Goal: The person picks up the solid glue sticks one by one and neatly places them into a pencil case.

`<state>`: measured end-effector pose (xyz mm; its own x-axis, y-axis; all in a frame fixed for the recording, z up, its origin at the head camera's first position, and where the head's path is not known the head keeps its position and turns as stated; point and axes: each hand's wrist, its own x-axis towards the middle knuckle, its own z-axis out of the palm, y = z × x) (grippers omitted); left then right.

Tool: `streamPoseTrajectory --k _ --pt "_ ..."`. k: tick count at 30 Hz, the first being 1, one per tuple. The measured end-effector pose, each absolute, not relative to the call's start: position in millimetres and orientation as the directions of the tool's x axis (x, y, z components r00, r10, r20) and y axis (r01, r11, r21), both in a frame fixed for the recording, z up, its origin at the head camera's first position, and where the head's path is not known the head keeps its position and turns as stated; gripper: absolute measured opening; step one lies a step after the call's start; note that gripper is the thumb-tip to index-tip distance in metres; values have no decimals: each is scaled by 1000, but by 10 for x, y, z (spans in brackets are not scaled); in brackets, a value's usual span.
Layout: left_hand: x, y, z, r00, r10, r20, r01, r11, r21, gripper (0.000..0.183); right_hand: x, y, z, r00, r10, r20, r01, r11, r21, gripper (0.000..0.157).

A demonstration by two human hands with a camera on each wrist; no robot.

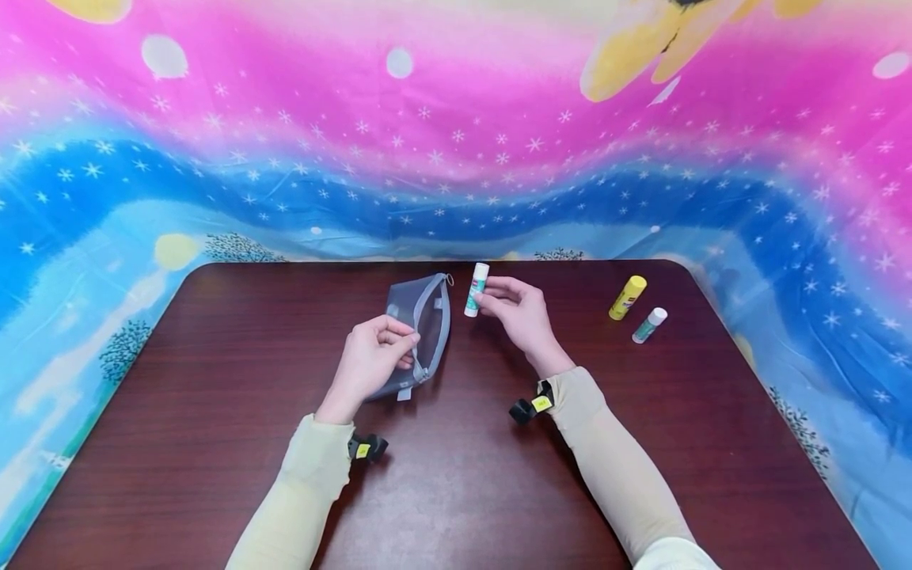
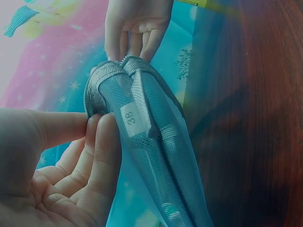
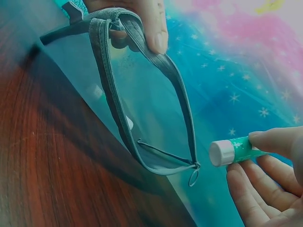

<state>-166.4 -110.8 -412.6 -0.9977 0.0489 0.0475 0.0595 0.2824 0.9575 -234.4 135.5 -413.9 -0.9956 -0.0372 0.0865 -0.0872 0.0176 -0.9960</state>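
My left hand [image 1: 378,356] pinches one edge of the opening of a grey mesh zipper pouch [image 1: 402,297]. The pouch gapes wide, its mouth turned to the right, with a ring pull [image 3: 193,177] at the zipper's end. Between thumb and fingers, my right hand [image 1: 523,317] holds a glue stick [image 1: 476,291] with a white cap and green label, just right of the pouch mouth. In the right wrist view, the glue stick's white end points toward the opening. Something white and green [image 3: 98,92] shows through the mesh.
Toward the table's right side stand a yellow glue stick [image 1: 628,298] and a smaller green-labelled glue stick [image 1: 649,325] with a white cap. The dark wooden table [image 1: 456,491] ends at a patterned pink and blue cloth [image 1: 456,158] behind it.
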Motion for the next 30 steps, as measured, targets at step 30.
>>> streamPoseTrajectory --k 30 --pt "-1658 -1089 -4103 -998 45 40 51 269 962 11 -2323 1111 -4290 -995 -101 -15 11 37 -999 36"
